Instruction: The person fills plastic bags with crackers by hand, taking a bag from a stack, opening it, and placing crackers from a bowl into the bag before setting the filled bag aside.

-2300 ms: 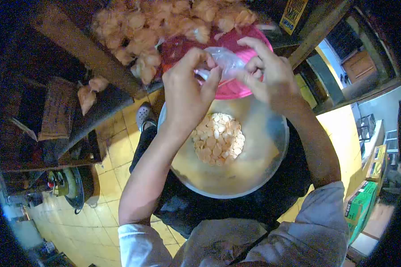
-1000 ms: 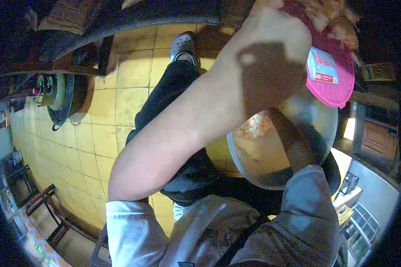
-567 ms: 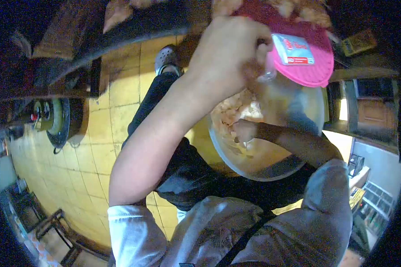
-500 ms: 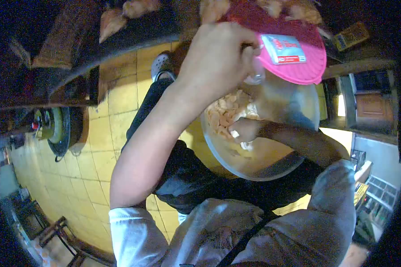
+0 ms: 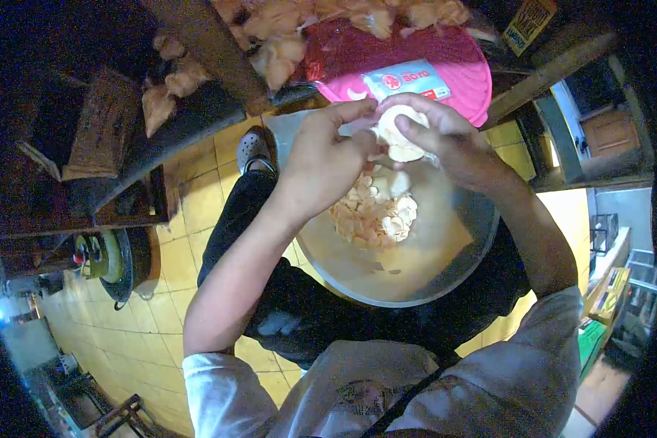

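Observation:
My right hand [image 5: 449,146] is closed around a small stack of pale, round chips [image 5: 401,131] above the large basin. Close beside it, my left hand [image 5: 332,150] has its fingers bent in a pinch on what looks like a clear plastic bag [image 5: 366,129], partly hidden by the fingers. Below both hands, the wide basin [image 5: 394,292] rests on my lap. A heap of thin, pale and tan chips [image 5: 361,219] lies in it, towards its left side.
On the bench ahead lies a pink plastic tray [image 5: 460,58] with a blue-and-white labelled packet [image 5: 409,79] on it. Several tan bundles [image 5: 277,58] sit around it. A dark pan [image 5: 128,263] stands on the left, over yellow floor tiles [image 5: 197,197].
My right hand has risen out of the basin with the chips and now meets my left hand. My left hand has come lower and slightly left. The view has shifted.

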The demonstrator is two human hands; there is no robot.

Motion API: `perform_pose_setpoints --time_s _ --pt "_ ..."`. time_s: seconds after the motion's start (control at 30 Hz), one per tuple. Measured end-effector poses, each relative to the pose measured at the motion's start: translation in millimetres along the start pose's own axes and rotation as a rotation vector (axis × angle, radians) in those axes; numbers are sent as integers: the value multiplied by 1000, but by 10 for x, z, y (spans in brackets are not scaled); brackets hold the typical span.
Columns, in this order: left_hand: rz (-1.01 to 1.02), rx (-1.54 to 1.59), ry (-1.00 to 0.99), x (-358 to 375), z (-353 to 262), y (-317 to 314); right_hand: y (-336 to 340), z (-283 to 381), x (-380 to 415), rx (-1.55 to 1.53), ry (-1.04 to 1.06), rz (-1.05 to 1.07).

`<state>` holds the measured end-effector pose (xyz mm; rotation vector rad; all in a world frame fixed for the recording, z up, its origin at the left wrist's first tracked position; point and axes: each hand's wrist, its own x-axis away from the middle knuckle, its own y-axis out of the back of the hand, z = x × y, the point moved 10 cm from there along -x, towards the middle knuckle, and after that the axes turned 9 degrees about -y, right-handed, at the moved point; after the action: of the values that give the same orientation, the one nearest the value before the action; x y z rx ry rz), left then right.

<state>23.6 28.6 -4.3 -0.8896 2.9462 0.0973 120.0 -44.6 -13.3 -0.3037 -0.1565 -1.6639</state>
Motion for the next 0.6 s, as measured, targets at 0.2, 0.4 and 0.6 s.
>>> perform_pose_setpoints --time_s 0.2,0.4,0.6 --pt "63 -373 -247 -39 -128 -104 52 11 37 21 -51 -33" --pt "125 -449 -348 34 -361 -279 76 53 130 220 -100 -195" --pt "95 -640 -513 130 -436 -375 108 86 119 652 175 -328"
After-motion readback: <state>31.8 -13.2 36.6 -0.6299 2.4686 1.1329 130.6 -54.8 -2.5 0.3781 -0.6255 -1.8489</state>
